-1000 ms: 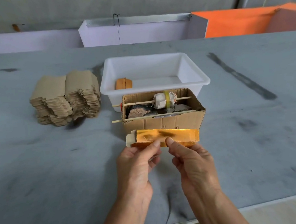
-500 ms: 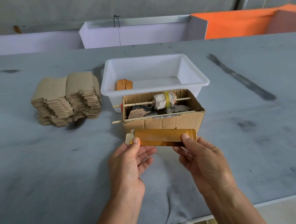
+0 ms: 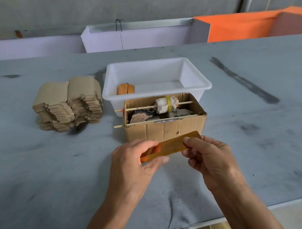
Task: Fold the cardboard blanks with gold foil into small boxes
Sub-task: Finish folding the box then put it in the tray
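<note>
A gold foil blank (image 3: pixel 173 145), folded long and flat, is held above the grey table in front of me. My left hand (image 3: pixel 135 163) grips its left end, fingers curled over the top and thumb underneath. My right hand (image 3: pixel 208 157) pinches its right end between thumb and fingers. A stack of unfolded brown cardboard blanks (image 3: pixel 69 102) lies on the table at the left. One finished small gold box (image 3: pixel 126 88) sits inside the white plastic tub (image 3: pixel 198 86) behind.
An open cardboard box (image 3: pixel 166 129) with sticks across it, a cloth-wrapped roll and scraps stands right behind the held blank. The grey cloth-covered table (image 3: pixel 42 180) ends near me. White and orange bins (image 3: pixel 239 25) line the far side.
The blank has gone from a part-open sleeve to a flat strip, and now tilts with its left end lower. My left hand has closed over its left end.
</note>
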`<move>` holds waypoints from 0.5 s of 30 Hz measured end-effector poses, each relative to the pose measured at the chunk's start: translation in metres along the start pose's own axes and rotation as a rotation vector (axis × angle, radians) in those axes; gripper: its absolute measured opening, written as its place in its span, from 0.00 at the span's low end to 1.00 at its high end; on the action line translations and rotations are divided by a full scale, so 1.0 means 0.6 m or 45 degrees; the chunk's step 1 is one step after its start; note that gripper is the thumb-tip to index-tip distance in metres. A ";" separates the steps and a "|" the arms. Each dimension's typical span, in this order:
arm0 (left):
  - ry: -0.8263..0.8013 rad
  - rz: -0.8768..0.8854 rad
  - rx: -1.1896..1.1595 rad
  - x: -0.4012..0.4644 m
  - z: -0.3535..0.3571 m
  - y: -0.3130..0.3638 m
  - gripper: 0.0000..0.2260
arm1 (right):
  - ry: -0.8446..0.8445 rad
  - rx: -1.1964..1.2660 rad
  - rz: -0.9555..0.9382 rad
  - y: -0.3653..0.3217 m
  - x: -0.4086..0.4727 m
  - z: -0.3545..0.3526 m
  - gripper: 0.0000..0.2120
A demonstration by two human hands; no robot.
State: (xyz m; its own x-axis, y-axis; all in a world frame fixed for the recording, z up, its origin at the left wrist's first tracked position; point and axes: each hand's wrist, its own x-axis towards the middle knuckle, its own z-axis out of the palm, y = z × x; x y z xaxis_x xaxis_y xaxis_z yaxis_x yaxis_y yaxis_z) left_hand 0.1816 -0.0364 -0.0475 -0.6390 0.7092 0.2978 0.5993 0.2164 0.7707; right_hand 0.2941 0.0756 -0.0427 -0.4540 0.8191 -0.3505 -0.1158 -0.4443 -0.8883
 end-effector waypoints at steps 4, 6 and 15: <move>-0.018 -0.222 -0.343 -0.001 0.005 -0.004 0.11 | -0.177 0.203 0.051 -0.003 -0.002 0.003 0.13; -0.015 -0.347 -0.542 -0.001 0.012 -0.001 0.10 | -0.268 0.209 0.039 0.000 -0.003 0.004 0.17; -0.057 -0.500 -0.838 0.006 0.019 0.008 0.08 | -0.268 0.164 -0.047 0.012 0.003 0.007 0.14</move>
State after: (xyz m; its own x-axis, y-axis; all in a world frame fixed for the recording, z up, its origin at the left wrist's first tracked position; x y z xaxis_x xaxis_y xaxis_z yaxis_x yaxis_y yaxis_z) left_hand 0.1873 -0.0250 -0.0491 -0.7173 0.6923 -0.0793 -0.0872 0.0238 0.9959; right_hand 0.2890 0.0725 -0.0487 -0.6202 0.7478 -0.2370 -0.2413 -0.4693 -0.8494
